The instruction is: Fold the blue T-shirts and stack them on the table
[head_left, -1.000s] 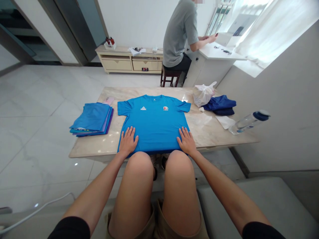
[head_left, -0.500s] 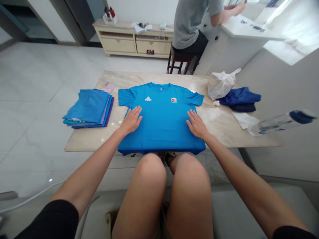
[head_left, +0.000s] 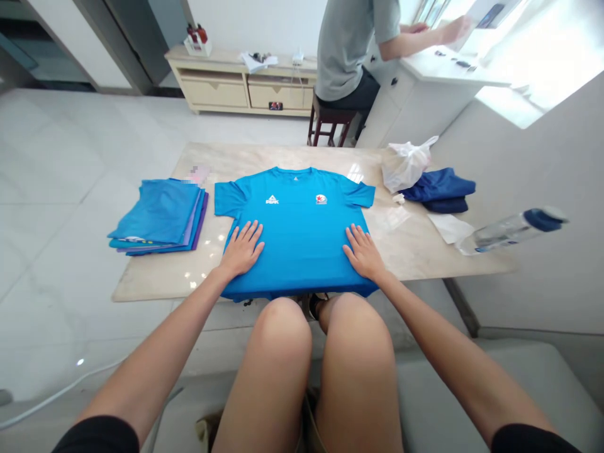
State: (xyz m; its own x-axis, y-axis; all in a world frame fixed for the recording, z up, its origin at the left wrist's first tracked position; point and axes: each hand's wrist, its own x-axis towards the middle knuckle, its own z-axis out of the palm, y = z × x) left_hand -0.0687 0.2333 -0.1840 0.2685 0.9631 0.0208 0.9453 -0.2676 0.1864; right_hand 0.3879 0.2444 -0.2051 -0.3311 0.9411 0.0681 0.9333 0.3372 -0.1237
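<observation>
A blue T-shirt lies spread front side up on the marble-look table, with its collar away from me and its hem hanging over the near edge. It bears a white logo on one side of the chest and a red and white badge on the other. My left hand rests flat on the left side of the shirt, fingers stretched out. Opposite it, my right hand lies flat on the right side, fingers also extended. Neither hand grips the cloth.
A stack of folded shirts sits at the table's left. To the right are a white plastic bag, dark blue cloth, white paper and a clear bottle. A person sits on a stool beyond the table.
Both hands have slid slightly toward the hem, still flat on the shirt. The view has shifted a little. The seated person's arm has moved.
</observation>
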